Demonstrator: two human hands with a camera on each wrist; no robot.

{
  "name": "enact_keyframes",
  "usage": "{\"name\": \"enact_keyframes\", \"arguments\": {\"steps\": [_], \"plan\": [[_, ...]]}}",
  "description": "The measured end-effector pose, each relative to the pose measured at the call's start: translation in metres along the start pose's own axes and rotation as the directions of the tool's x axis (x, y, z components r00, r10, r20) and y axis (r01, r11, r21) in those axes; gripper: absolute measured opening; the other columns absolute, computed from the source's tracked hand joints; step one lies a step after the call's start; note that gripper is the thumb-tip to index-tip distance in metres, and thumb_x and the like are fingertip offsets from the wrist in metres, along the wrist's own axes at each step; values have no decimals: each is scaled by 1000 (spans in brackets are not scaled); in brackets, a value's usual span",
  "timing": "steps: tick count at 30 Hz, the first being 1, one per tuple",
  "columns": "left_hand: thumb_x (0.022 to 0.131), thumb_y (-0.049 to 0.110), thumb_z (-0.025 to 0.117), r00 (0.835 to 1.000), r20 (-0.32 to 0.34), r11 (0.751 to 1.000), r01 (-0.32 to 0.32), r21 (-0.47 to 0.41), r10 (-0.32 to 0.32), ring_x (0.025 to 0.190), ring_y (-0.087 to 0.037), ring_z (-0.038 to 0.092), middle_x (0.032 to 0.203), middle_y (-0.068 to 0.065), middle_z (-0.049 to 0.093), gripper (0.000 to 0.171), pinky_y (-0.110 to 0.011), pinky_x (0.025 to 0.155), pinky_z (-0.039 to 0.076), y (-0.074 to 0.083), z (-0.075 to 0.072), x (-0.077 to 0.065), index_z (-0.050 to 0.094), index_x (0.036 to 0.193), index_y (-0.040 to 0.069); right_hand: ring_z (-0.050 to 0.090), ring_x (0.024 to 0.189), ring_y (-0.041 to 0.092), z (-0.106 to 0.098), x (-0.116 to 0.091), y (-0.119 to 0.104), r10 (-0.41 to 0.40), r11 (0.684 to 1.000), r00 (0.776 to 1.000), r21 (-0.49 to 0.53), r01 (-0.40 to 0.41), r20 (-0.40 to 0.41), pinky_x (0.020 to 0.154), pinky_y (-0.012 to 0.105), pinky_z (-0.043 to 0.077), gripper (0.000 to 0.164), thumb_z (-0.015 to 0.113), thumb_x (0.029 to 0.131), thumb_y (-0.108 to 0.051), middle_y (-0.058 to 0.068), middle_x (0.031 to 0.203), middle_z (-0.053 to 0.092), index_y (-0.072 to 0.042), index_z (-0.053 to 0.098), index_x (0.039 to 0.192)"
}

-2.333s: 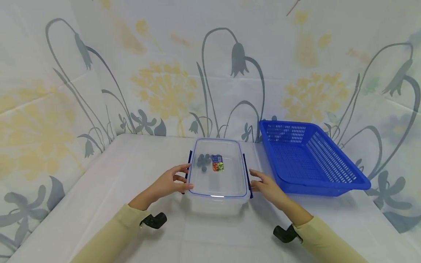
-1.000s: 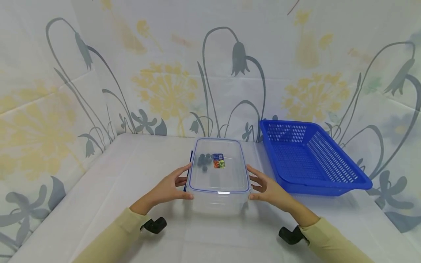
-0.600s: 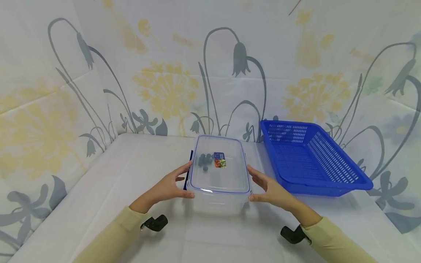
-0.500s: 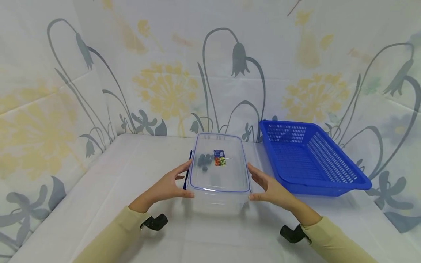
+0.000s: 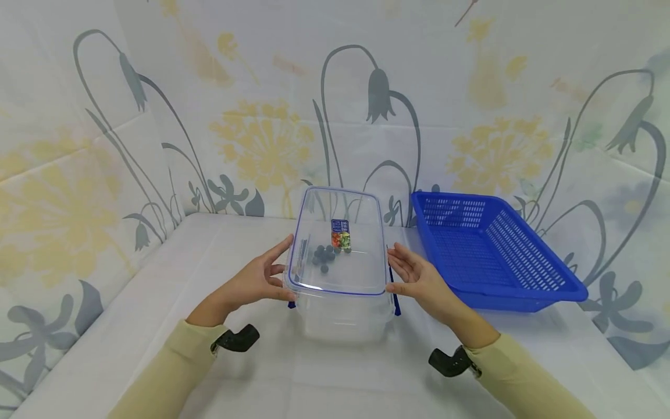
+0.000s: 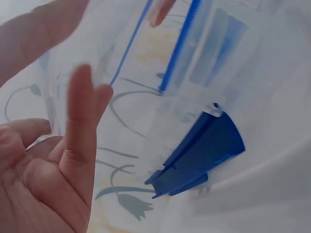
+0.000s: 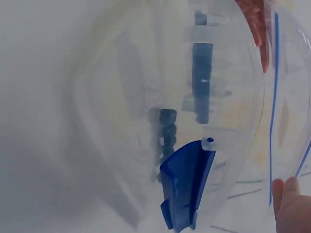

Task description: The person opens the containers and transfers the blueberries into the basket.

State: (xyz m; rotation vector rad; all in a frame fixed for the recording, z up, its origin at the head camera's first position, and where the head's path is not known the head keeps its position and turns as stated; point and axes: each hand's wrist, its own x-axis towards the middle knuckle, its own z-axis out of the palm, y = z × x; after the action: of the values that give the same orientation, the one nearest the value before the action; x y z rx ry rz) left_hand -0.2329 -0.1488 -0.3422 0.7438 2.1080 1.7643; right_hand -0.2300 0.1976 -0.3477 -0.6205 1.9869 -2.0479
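Note:
Between both hands a clear lid [image 5: 361, 201] with a blue seal line and a small colourful label is raised above a clear plastic container [image 5: 342, 323]. The left hand [image 5: 256, 282] grips the lid's left edge, thumb at the near corner. At the right edge, the right hand [image 5: 424, 288] pinches the lid. Several dark round berries [image 5: 323, 255] lie in the container, seen through the lid. A blue latch [image 6: 204, 150] hangs unfastened in the left wrist view, where the lid is apart from the container. Another blue latch [image 7: 187, 184] hangs down in the right wrist view.
A blue perforated plastic basket [image 5: 445, 273] stands right of the container. White cloth [image 5: 220, 233] covers the table, and a flower-printed curtain [image 5: 272, 75] hangs behind. Each sleeve cuff carries a black wrist camera [image 5: 238, 337].
The hands moved from the container's sides onto the lid edges. The lid has risen from the container, its far edge higher, and shifted slightly left. The basket has not moved.

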Motion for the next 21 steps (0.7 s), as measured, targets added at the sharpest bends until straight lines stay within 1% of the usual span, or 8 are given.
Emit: {"name": "enact_keyframes", "arguments": {"steps": [2, 3, 6, 9, 13, 16, 19, 21], "plan": [[74, 2, 77, 1000, 22, 997, 10, -73, -8, 107, -30, 58, 151, -15, 16, 109, -39, 82, 51, 2, -4, -1, 3, 151, 23, 12, 138, 28, 4, 5, -1, -13, 999, 1000, 34, 14, -26, 103, 30, 27, 96, 69, 79, 6, 22, 150, 11, 4, 1, 146], [75, 3, 76, 1000, 25, 996, 0, -88, 2, 107, -29, 58, 153, -12, 13, 107, -37, 83, 51, 3, -6, -2, 2, 151, 23, 13, 139, 28, 6, 7, -2, -21, 999, 999, 48, 22, -32, 103, 29, 27, 94, 68, 80, 7, 22, 150, 11, 5, 1, 146], [82, 8, 70, 999, -8, 994, -41, -101, 40, 101, -22, 59, 154, -5, 6, 96, -31, 82, 50, 5, -12, -3, 3, 151, 20, 13, 139, 27, 12, 14, -3, -27, 995, 999, 98, 31, -44, 102, 24, 30, 89, 64, 81, 12, 22, 150, 10, 5, 3, 146], [86, 11, 67, 997, -72, 996, -43, -81, 37, 91, -19, 60, 155, -1, 2, 90, -29, 77, 49, 7, -17, -4, 5, 151, 17, 13, 139, 27, 19, 20, -4, -15, 988, 998, 154, 23, -57, 102, 22, 30, 86, 60, 82, 15, 21, 150, 11, 4, 5, 146], [85, 6, 67, 993, -116, 995, 1, -98, -13, 88, -18, 62, 155, -4, 4, 90, -32, 74, 51, 11, -24, -7, 6, 151, 15, 19, 136, 27, 27, 29, -7, -9, 984, 997, 175, 22, -75, 102, 23, 31, 78, 56, 83, 15, 21, 147, 17, 5, 11, 146], [85, 3, 65, 992, -125, 993, 19, -113, -33, 86, -16, 63, 155, -8, 6, 87, -33, 73, 52, 13, -31, -12, 7, 150, 11, 31, 128, 27, 34, 35, -9, -8, 989, 998, 149, 17, -62, 98, 21, 37, 71, 55, 84, 14, 22, 142, 24, 5, 18, 145], [86, 3, 64, 989, -142, 992, 9, -129, -28, 83, -14, 61, 150, -14, 16, 85, -32, 71, 51, 15, -38, -19, 9, 150, 10, 43, 114, 24, 43, 41, -12, -2, 990, 999, 141, 7, -36, 91, 21, 43, 70, 55, 84, 12, 21, 136, 29, 3, 21, 145], [86, 3, 64, 987, -157, 990, -2, -143, -21, 82, -14, 60, 141, -15, 26, 84, -30, 70, 51, 15, -42, -22, 10, 150, 11, 48, 104, 22, 48, 45, -14, 4, 986, 1000, 167, 0, -23, 88, 23, 45, 70, 55, 85, 11, 20, 135, 29, 1, 21, 145]]}}
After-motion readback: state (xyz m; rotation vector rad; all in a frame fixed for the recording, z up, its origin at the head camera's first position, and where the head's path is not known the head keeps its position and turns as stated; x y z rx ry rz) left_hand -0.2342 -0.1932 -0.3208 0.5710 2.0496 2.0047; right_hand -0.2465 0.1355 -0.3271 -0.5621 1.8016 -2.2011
